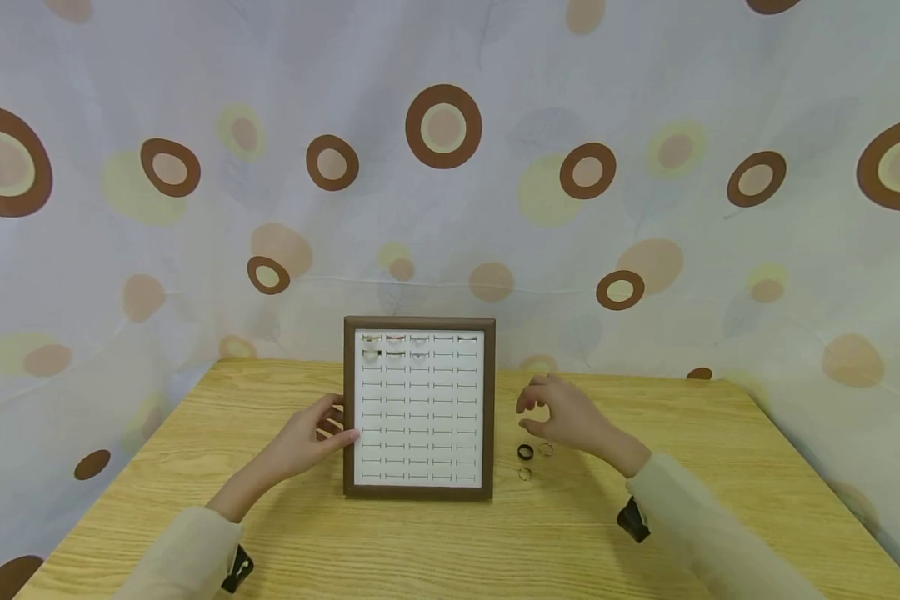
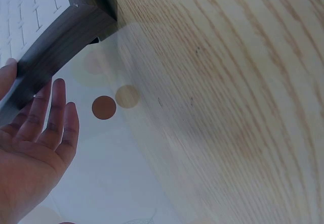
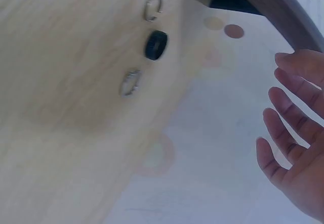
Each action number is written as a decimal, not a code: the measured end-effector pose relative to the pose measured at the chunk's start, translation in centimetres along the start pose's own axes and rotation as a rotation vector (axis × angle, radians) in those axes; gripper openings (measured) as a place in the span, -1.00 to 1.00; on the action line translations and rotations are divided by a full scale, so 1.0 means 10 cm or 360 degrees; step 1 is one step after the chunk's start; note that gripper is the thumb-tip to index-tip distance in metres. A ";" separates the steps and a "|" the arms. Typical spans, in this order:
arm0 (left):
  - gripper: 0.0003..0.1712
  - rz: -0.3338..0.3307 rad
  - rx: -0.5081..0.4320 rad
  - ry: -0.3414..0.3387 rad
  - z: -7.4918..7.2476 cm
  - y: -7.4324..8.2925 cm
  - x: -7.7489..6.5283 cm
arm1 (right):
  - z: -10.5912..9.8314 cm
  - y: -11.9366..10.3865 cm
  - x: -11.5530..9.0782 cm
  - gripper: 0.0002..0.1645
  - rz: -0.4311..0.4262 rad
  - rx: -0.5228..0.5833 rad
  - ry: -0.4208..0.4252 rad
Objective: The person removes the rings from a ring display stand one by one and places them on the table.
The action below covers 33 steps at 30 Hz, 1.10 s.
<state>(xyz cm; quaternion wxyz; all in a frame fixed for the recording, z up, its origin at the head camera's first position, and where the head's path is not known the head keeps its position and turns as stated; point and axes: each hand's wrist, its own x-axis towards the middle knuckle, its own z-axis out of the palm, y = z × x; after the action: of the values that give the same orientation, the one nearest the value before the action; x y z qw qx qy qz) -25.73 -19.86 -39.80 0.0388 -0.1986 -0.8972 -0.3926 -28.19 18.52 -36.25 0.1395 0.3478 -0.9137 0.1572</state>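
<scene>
A brown-framed ring display board (image 1: 420,417) stands tilted up on the table, its white face lined with rows of slots. Several rings (image 1: 395,338) sit in the top two rows. My left hand (image 1: 311,437) holds the board's left edge, thumb on the front and fingers at the side and behind. To the right of the board, my right hand (image 1: 562,412) hovers with fingers loosely bent and nothing between them. Below that hand lie a black ring (image 1: 525,452) and two thin silvery rings, one nearer the front (image 1: 525,474) and one beside the black one (image 1: 547,449).
The wood-grain table (image 1: 285,533) extends to both sides and toward me. Behind it hangs a pale cloth (image 1: 450,225) printed with brown and yellow circles, which also covers the sides. A dark strap device (image 1: 633,520) shows under the right sleeve.
</scene>
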 end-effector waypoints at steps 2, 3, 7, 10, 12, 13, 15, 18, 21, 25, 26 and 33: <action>-0.41 -0.0001 -0.0002 -0.0001 0.00 0.00 0.00 | -0.06 -0.02 0.05 -0.86 -0.0018 0.0000 0.0063; -0.41 -0.0004 -0.0003 -0.0003 0.00 0.00 0.00 | -0.09 -0.03 0.07 -0.85 -0.0028 -0.0004 0.0098; -0.42 -0.0010 -0.0009 -0.0003 0.00 0.00 0.00 | -0.20 -0.08 0.15 -0.83 -0.0045 -0.0004 0.0189; -0.41 -0.0011 -0.0014 -0.0004 0.00 0.00 0.00 | -0.26 -0.11 0.22 -0.82 -0.0029 -0.0005 0.0217; -0.41 -0.0014 -0.0014 -0.0003 -0.01 0.00 0.00 | -0.30 -0.14 0.26 -0.82 -0.0027 -0.0003 0.0240; -0.40 -0.0016 -0.0013 -0.0003 0.00 0.00 0.00 | -0.32 -0.16 0.28 -0.81 -0.0029 -0.0001 0.0255; -0.40 -0.0020 -0.0009 -0.0003 0.00 0.01 0.00 | -0.34 -0.18 0.32 -0.82 -0.0041 0.0002 0.0288; -0.40 -0.0027 -0.0005 -0.0004 0.00 0.01 0.00 | -0.37 -0.23 0.37 -0.82 -0.0079 -0.0010 0.0341; -0.39 -0.0029 -0.0005 -0.0005 0.00 0.01 0.00 | -0.39 -0.28 0.43 -0.83 -0.0123 -0.0029 0.0389; -0.40 -0.0018 -0.0006 -0.0005 0.00 0.01 0.00 | -0.39 -0.36 0.51 -0.84 -0.0163 -0.0018 0.0448; -0.40 -0.0014 -0.0006 -0.0006 0.00 0.01 0.00 | -0.39 -0.38 0.52 -0.84 -0.0169 -0.0010 0.0456; -0.41 -0.0002 -0.0016 -0.0011 0.00 0.01 0.00 | -0.34 -0.54 0.64 -0.85 -0.0208 -0.0037 0.0454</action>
<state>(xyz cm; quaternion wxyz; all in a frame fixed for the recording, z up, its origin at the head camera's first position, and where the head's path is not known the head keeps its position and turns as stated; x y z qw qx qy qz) -25.72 -19.84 -39.72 0.0344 -0.1995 -0.8955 -0.3963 -28.65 12.20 -29.80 0.2817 0.3790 -0.8618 0.1851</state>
